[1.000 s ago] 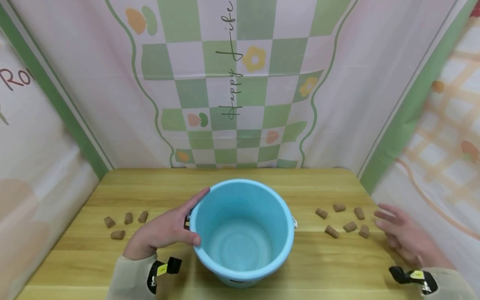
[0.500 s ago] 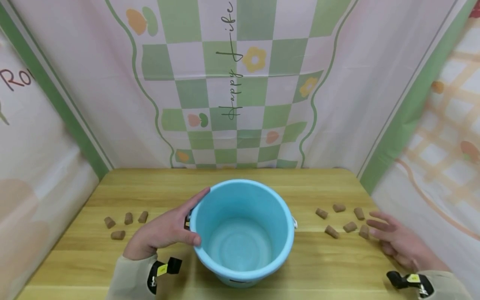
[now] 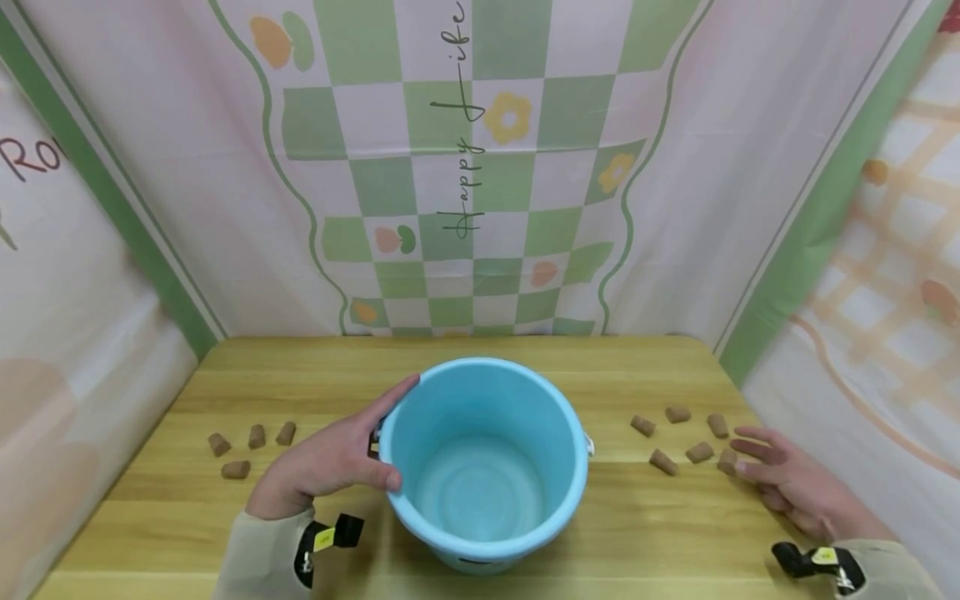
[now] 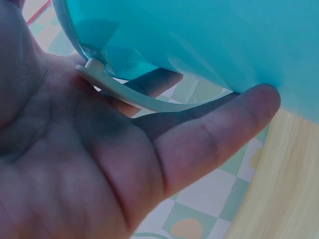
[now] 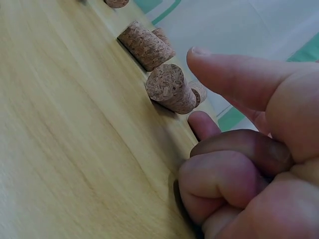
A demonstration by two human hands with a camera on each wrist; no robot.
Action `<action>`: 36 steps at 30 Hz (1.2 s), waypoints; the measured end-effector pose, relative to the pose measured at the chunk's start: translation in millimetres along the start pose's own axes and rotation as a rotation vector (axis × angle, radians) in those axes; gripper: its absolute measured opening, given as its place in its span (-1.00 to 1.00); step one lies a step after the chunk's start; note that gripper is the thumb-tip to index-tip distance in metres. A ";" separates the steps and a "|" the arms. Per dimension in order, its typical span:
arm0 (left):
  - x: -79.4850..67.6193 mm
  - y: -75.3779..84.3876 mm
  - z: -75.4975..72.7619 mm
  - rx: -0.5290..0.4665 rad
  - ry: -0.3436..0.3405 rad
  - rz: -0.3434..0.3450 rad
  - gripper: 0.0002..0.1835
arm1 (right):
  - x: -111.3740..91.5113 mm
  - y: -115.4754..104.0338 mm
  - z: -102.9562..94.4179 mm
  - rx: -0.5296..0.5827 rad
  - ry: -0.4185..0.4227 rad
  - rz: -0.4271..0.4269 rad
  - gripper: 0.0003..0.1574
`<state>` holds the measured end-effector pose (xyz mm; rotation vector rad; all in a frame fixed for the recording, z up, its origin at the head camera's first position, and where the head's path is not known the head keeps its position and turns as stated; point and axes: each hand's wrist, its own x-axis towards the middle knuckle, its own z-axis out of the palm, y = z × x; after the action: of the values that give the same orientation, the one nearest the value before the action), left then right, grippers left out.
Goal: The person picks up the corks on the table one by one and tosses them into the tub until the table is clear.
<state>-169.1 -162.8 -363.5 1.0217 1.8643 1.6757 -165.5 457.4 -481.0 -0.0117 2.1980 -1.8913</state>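
A light blue bucket (image 3: 483, 548) stands upright at the middle of the table. My left hand (image 3: 330, 458) grips its left side, thumb over the rim and fingers along the outer wall. In the left wrist view the pale handle (image 4: 144, 99) of the bucket hangs between palm and wall. On the right, my right hand (image 3: 806, 492) is low over the table beside the nearest cork (image 3: 727, 462). Thumb and index finger are apart near that cork stopper (image 5: 167, 87), while the other fingers curl under; nothing is held.
More corks (image 3: 700, 452) lie scattered right of the bucket. Several others (image 3: 236, 470) sit to the left, beyond my left wrist. The wooden table (image 3: 622, 533) ends at a patterned curtain (image 3: 502, 242), with fabric on both sides too.
My right hand has moved left and slightly down, up to the nearest cork. The left hand and the bucket have stayed in place.
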 end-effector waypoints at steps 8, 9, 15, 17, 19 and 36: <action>0.3 -2.4 -0.2 -0.019 -0.002 0.003 0.13 | -0.2 -1.2 4.8 -0.002 0.009 0.021 -0.27; 0.4 -2.6 -0.3 -0.019 -0.001 0.000 0.13 | -0.2 -0.9 5.4 -0.005 0.008 0.018 -0.26; 0.3 -3.6 -0.5 -0.016 0.001 -0.008 0.13 | -1.5 -0.1 7.8 -0.029 0.013 0.008 -0.22; 0.1 -3.3 -0.7 -0.013 0.001 -0.009 0.13 | -1.2 -1.3 8.7 -0.048 0.028 0.021 -0.21; 0.2 -3.3 -1.0 -0.005 0.003 -0.007 0.13 | -0.5 -2.8 9.6 -0.068 0.037 0.031 -0.19; -0.4 0.2 -0.6 0.016 0.011 0.005 0.13 | -0.4 -11.6 19.2 -0.166 0.096 0.108 -0.07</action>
<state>-169.2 -163.5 -363.3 1.0263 1.8872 1.6750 -163.2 436.9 -472.2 0.1686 2.3617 -1.6810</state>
